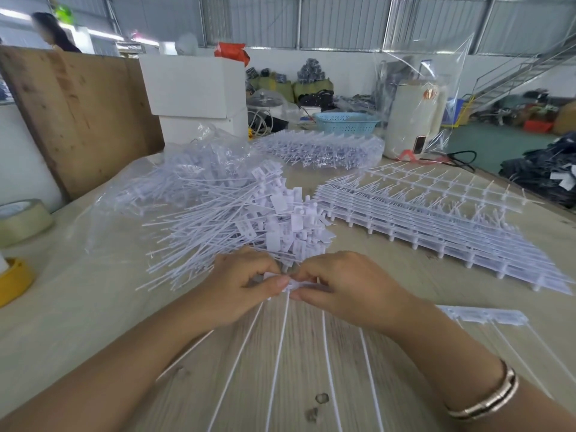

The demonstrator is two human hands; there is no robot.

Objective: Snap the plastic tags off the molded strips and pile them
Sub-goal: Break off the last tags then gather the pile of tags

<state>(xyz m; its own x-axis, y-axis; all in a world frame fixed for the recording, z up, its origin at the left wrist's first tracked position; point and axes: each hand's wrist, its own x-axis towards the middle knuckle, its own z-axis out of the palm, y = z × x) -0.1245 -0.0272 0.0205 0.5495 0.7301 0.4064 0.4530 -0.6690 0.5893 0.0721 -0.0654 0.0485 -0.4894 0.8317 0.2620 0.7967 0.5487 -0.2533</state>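
Both hands meet at the table's middle over a white molded strip [300, 285] whose long thin tails fan toward me. My left hand [240, 283] pinches the strip's tag heads between thumb and fingers. My right hand [346, 286] grips the same strip from the right, fingers curled over it. Just beyond my hands lies a big pile of loose tags [249, 222], partly on a clear plastic bag. To the right of the pile sits a flat stack of whole molded strips [436, 213]. A short strip piece [486, 316] with tails lies by my right forearm.
A bagged bundle of strips [321, 149] lies farther back, with a blue basket [347, 123], white boxes [193, 88] and a wrapped white appliance [414, 116] behind. Tape rolls [21, 219] sit at the left edge beside a wooden board [81, 113]. A person stands at far left.
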